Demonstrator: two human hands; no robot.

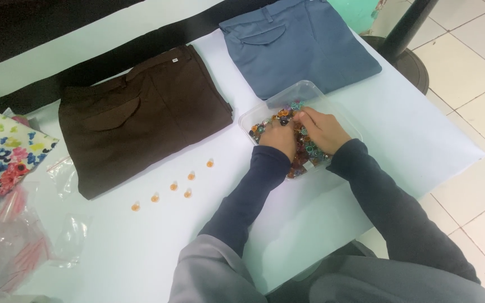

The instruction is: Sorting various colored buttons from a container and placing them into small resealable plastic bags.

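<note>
Both hands are inside a clear plastic tray (314,91) full of small coloured beads (312,150). My left hand (279,138) rests palm down on the beads at the tray's left side. My right hand (321,128) lies beside it, fingers curled into the beads; I cannot tell whether either hand holds one. Several small orange beads (173,186) lie in a loose row on the white table (141,247), left of my arms.
Folded brown trousers (141,115) lie at the left and folded blue trousers (298,45) behind the tray. A flowered cloth (1,151) and clear plastic bags (12,241) sit at the far left. A black table post (408,25) stands on the tiled floor at right.
</note>
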